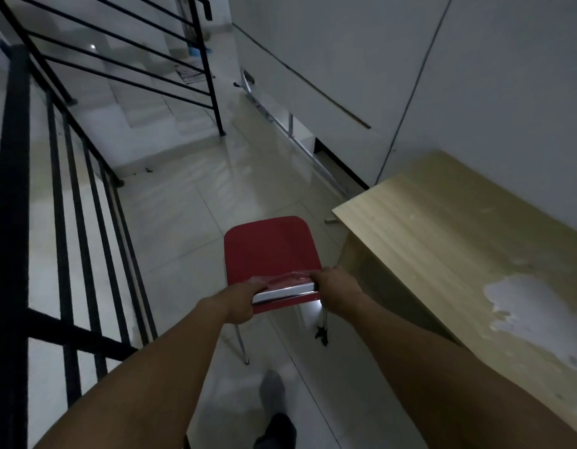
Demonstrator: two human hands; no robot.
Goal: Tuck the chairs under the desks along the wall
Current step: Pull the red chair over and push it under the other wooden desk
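A red chair (270, 246) with thin metal legs stands on the tiled floor in the middle of the view, its seat pointing away from me. My left hand (240, 301) grips the left end of its backrest top, and my right hand (337, 288) grips the right end. Clear plastic wrap covers the backrest edge between my hands. A light wooden desk (442, 228) stands against the white wall on the right. The chair sits just left of the desk's near corner, not under it.
A black metal stair railing (69, 222) runs along the left, with steps going down beyond it. A metal ladder (300, 147) lies on the floor along the right wall, further ahead. My socked foot (272, 388) is on the tiles below the chair.
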